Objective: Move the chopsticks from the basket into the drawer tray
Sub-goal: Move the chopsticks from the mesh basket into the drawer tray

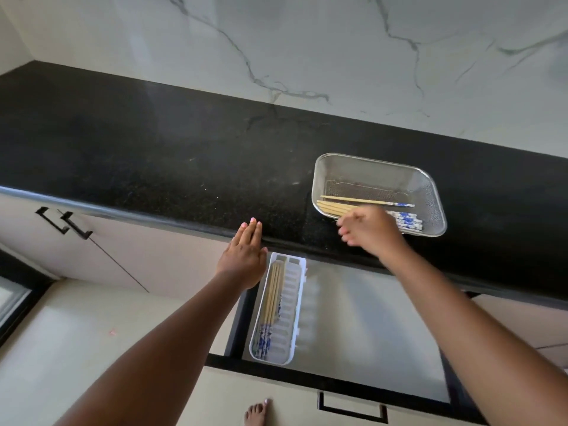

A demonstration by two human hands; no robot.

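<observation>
A metal mesh basket [427, 182] sits on the black counter at the right. It holds several wooden chopsticks [353, 200] with blue-and-white patterned ends. My right hand [370, 230] hovers at the basket's near edge, fingers curled over the chopsticks' bare tips; whether it grips any is hidden. A white slotted drawer tray [292, 305] lies at the left of the open drawer, with several chopsticks [272, 295] lying in it lengthwise. My left hand [246, 253] is flat, fingers together and straight, resting at the counter's front edge just above the tray's far end.
The open drawer [368, 327] has a pale liner and a black handle at its front. Closed cabinet doors with black handles [66, 224] stand to the left. A marble wall rises behind the counter [153, 149]. A bare foot [256, 415] is on the floor below.
</observation>
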